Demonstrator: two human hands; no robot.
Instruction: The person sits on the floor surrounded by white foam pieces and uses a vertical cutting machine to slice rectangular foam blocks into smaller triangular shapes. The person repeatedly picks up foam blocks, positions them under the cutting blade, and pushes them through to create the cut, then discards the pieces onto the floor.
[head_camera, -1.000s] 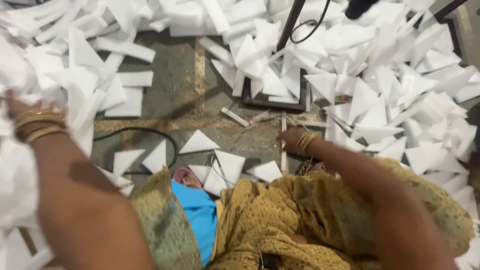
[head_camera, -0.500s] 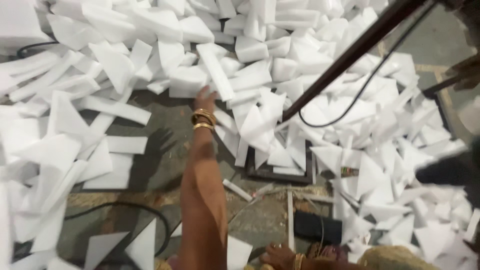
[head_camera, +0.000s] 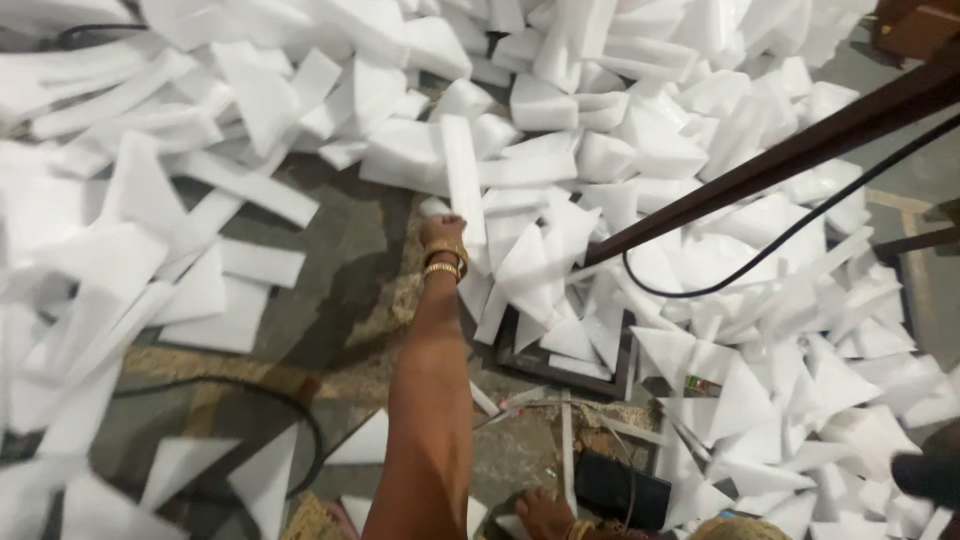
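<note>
My left arm reaches straight out over the floor. My left hand (head_camera: 443, 230), with gold bangles on the wrist, is at the near end of a long white foam strip (head_camera: 463, 170), and its fingers curl onto the strip at the edge of a big heap of white foam offcuts (head_camera: 620, 130). My right hand (head_camera: 548, 514), also wearing bangles, lies low at the bottom edge next to a flat black object (head_camera: 620, 490). The frame edge cuts off its fingers.
Foam strips and triangles cover most of the grey floor (head_camera: 340, 250). A dark metal bar (head_camera: 800, 150) slants across the upper right with a black cable (head_camera: 760, 250) hanging under it. A dark frame (head_camera: 560, 368) lies under the offcuts. Another black cable (head_camera: 250, 392) loops at lower left.
The view has swung from my lap up to the foam heap. My left arm has stretched forward from the left side and reached the long strip. My right hand stayed low.
</note>
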